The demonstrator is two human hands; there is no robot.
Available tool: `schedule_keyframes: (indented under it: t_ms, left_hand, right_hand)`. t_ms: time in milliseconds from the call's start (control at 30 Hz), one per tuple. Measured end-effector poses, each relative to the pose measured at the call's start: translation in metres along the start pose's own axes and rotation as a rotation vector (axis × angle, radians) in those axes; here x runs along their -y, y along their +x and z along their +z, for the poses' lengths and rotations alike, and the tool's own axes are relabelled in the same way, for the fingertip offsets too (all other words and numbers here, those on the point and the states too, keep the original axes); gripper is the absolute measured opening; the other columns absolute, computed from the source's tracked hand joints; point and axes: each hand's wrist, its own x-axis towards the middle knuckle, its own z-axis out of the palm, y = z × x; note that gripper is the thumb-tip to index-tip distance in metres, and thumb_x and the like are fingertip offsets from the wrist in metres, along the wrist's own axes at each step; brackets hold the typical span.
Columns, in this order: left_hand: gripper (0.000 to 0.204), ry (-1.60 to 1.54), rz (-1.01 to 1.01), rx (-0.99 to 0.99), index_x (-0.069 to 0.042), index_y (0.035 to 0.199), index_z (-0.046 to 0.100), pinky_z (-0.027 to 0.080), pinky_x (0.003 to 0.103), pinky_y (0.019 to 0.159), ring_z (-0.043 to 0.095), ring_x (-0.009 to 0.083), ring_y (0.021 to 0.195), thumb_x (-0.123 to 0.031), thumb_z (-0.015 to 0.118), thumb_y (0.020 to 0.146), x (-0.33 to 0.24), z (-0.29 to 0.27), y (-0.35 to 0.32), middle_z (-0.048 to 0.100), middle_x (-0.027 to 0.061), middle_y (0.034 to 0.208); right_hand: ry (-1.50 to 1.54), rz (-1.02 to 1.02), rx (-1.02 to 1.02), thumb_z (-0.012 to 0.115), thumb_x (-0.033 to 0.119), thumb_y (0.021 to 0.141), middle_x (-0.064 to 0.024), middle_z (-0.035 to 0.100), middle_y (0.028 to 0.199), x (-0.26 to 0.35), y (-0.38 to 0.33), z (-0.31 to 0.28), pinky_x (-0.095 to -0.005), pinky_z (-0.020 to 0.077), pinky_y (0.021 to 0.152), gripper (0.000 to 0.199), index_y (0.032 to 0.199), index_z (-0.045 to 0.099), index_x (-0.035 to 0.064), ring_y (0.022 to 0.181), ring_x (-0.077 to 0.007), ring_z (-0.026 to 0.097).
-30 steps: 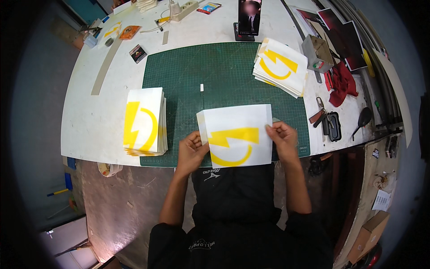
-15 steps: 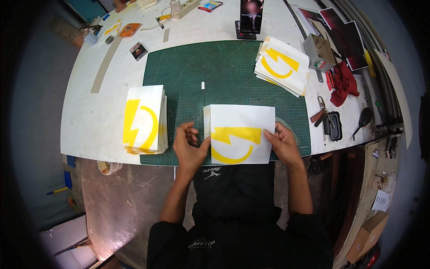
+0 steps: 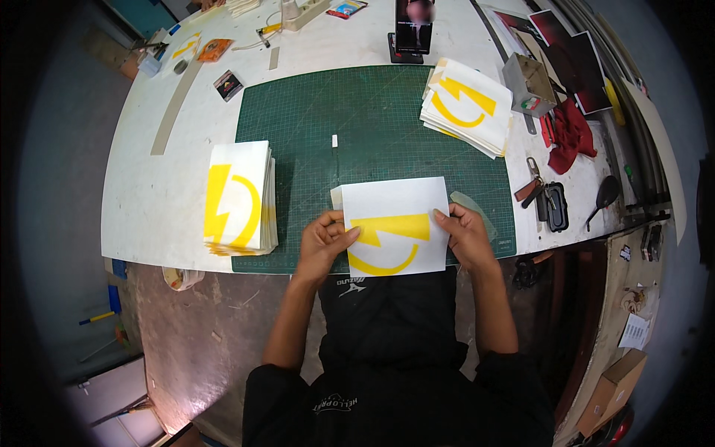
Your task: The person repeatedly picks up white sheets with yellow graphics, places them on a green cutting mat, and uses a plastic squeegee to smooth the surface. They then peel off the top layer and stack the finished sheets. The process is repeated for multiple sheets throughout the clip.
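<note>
A white sheet (image 3: 395,195) with a yellow lightning bolt and curved arc is held above the near edge of the green cutting mat (image 3: 298,119). My left hand (image 3: 326,244) pinches its left edge, thumb on the front and fingers curled behind. On the opposite edge my right hand (image 3: 468,237) grips it the same way, with its thumb on top. A pale strip (image 3: 337,197) shows at the sheet's upper left side. To the left stands a thick stack of similar yellow-printed sheets (image 3: 242,195); another stack (image 3: 468,104) lies at the mat's far right corner.
Past the mat stands a phone (image 3: 414,30) on a holder. Along the right are a metal box (image 3: 529,86), a red cloth (image 3: 572,138), keys (image 3: 550,195) and a black spoon-shaped tool (image 3: 605,197). A small dark packet (image 3: 229,86) lies at the far left.
My left hand's fingers have closed in on the sheet's left edge, where they were spread apart before. The sheet has shifted slightly left and tilted a little.
</note>
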Motion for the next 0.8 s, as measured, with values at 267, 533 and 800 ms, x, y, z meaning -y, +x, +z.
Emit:
schedule_keyframes:
  t_ms: [267,533,800]
  left_hand:
    - [0.055,-0.263,-0.084,0.364,0.005,0.148,0.052,0.057,0.037,0.101,0.064,0.0208,0.128,-0.037,0.054,0.112,-0.021,-0.015,0.043,0.064,0.0139,0.142]
    - [0.046,0.005,-0.302,0.101,0.002,0.131,0.067,0.059,0.035,0.100,0.074,0.0194,0.109,-0.038,0.052,0.114,-0.025,0.000,0.048,0.076,0.0112,0.118]
    - [0.075,-0.298,-0.105,0.206,0.001,0.163,0.029,0.050,0.039,0.114,0.058,0.0220,0.138,-0.034,0.065,0.107,-0.025,-0.002,0.043,0.056,0.0115,0.154]
  right_hand:
    - [0.313,0.062,0.189,0.057,0.025,0.112,-0.0149,0.073,0.126,0.038,0.009,0.012,-0.0341,0.0596,0.097,0.042,0.138,0.059,-0.0077,0.111,-0.0193,0.073]
    - [0.226,0.132,0.082,0.059,0.020,0.111,-0.0117,0.071,0.129,0.016,0.023,-0.005,-0.0301,0.0554,0.102,0.038,0.138,0.060,-0.0061,0.117,-0.0156,0.069]
    - [0.023,-0.287,0.252,0.078,0.001,0.094,-0.0136,0.071,0.131,0.025,-0.004,0.014,-0.0307,0.0533,0.105,0.055,0.143,0.053,-0.0059,0.118,-0.0159,0.068]
